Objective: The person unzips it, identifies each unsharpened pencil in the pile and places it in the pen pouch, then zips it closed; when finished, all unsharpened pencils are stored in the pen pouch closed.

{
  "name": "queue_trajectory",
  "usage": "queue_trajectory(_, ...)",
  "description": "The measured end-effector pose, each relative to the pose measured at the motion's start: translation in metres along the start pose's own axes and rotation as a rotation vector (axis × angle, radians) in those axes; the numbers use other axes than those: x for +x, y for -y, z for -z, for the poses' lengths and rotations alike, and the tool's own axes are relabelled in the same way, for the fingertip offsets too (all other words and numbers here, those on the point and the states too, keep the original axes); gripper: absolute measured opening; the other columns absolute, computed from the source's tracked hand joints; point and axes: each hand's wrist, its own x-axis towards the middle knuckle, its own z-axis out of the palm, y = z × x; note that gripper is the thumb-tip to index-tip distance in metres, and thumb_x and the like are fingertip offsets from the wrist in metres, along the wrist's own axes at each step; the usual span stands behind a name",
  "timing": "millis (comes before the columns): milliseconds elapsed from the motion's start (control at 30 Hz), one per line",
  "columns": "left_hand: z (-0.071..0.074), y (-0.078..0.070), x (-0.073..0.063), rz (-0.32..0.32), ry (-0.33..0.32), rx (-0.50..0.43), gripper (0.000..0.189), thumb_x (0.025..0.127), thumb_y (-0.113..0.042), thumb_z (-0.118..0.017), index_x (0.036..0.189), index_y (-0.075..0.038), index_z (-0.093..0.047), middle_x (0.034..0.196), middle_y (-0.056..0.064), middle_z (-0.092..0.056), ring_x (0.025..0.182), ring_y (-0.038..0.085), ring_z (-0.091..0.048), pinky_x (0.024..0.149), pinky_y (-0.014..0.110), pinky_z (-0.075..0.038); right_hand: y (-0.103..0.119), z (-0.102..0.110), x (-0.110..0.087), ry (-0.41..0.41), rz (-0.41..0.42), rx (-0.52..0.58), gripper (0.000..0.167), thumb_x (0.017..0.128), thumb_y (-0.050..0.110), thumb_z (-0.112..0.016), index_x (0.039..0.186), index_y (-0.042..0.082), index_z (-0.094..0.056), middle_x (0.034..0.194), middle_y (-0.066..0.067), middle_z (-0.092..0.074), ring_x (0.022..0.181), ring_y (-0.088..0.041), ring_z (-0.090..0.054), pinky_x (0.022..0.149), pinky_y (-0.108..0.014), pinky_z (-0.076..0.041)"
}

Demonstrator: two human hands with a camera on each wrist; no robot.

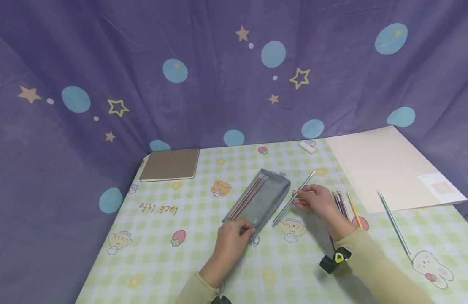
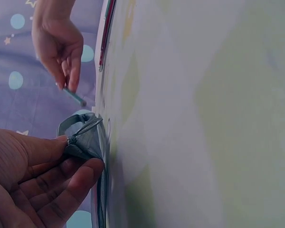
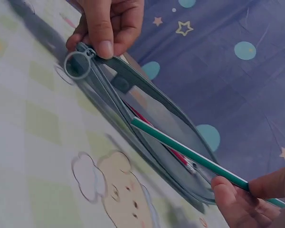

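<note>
A grey mesh pencil case (image 1: pixel 269 198) lies slanted on the checked tablecloth, with red pencils (image 1: pixel 246 200) inside along its left side. At its near end, my left hand (image 1: pixel 231 241) pinches the corner by the zip pull, which has a ring (image 3: pixel 78 65) on it. My right hand (image 1: pixel 318 202) holds a green pencil (image 1: pixel 284 213) between thumb and fingers, just right of the case. In the right wrist view the case's zip side gapes, and the green pencil (image 3: pixel 185 149) slants across in front of that opening. Whether its tip is inside cannot be told.
Right of my right hand lie several dark patterned pencils (image 1: pixel 342 205), a yellow pencil (image 1: pixel 353 209) and another green pencil (image 1: pixel 395 226). A large pale folder (image 1: pixel 382 169) covers the back right. A white eraser (image 1: pixel 307 147) and a brown notebook (image 1: pixel 170 164) sit near the curtain.
</note>
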Motion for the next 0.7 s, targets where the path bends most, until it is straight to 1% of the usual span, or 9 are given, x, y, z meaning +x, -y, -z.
queue_trajectory(133, 0.0, 0.0, 0.0, 0.002, 0.0, 0.001, 0.005, 0.083, -0.016, -0.077, 0.081, -0.016, -0.073, 0.077, -0.009, -0.069, 0.065, 0.001, -0.059, 0.062, 0.023, -0.048, -0.006, -0.012, 0.005, 0.009, -0.017, 0.028, 0.023, 0.098, 0.002, -0.053, 0.113, -0.015, -0.046, 0.084, -0.011, -0.072, 0.07, -0.016, -0.071, 0.072, -0.03, -0.056)
queue_trajectory(233, 0.0, 0.0, -0.001, 0.004, -0.001, 0.005, 0.005, 0.083, -0.017, -0.077, 0.081, -0.016, -0.073, 0.077, -0.009, -0.069, 0.067, 0.002, -0.06, 0.064, 0.024, -0.049, -0.009, -0.021, 0.006, -0.006, -0.041, 0.033, 0.024, 0.098, 0.002, -0.053, 0.115, -0.015, -0.046, 0.082, -0.014, -0.071, 0.069, -0.017, -0.071, 0.072, -0.031, -0.056)
queue_trajectory(367, 0.001, 0.0, -0.001, 0.012, 0.002, 0.002, 0.004, 0.083, -0.017, -0.077, 0.082, -0.016, -0.073, 0.078, -0.008, -0.07, 0.069, 0.002, -0.061, 0.065, 0.024, -0.05, -0.01, -0.031, 0.007, -0.039, -0.063, 0.018, 0.029, 0.097, 0.0, -0.053, 0.12, -0.016, -0.046, 0.085, -0.014, -0.071, 0.07, -0.017, -0.071, 0.071, -0.03, -0.056)
queue_trajectory(467, 0.002, -0.001, -0.002, 0.016, 0.011, -0.005, 0.004, 0.083, -0.016, -0.077, 0.083, -0.016, -0.073, 0.078, -0.008, -0.07, 0.069, 0.002, -0.061, 0.064, 0.023, -0.05, -0.01, -0.035, 0.008, -0.062, -0.075, 0.002, 0.03, 0.097, 0.001, -0.053, 0.122, -0.015, -0.047, 0.088, -0.012, -0.071, 0.072, -0.015, -0.071, 0.071, -0.029, -0.056)
queue_trajectory(700, 0.003, -0.002, -0.002, 0.026, 0.018, -0.015, 0.004, 0.083, -0.015, -0.077, 0.083, -0.016, -0.073, 0.079, -0.008, -0.07, 0.069, 0.001, -0.061, 0.064, 0.023, -0.05, -0.009, -0.039, 0.011, -0.107, -0.097, 0.067, 0.029, 0.098, 0.003, -0.053, 0.123, -0.011, -0.047, 0.081, -0.009, -0.069, 0.071, -0.014, -0.07, 0.071, -0.028, -0.056)
